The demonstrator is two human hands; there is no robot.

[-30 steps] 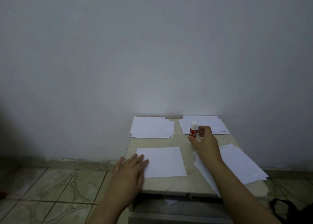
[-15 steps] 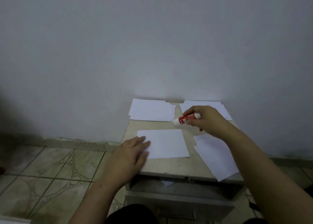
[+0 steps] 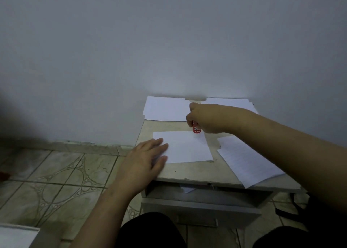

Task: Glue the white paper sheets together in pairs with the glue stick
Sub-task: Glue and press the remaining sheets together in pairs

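Red cylindrical glue stick upright on flat white sheet.

A plain room in a home, by the look of it: a bare grey-white painted wall, patterned ceramic floor tiles, a worn skirting strip, and 1 small bedside-style cabinet with an open drawer.
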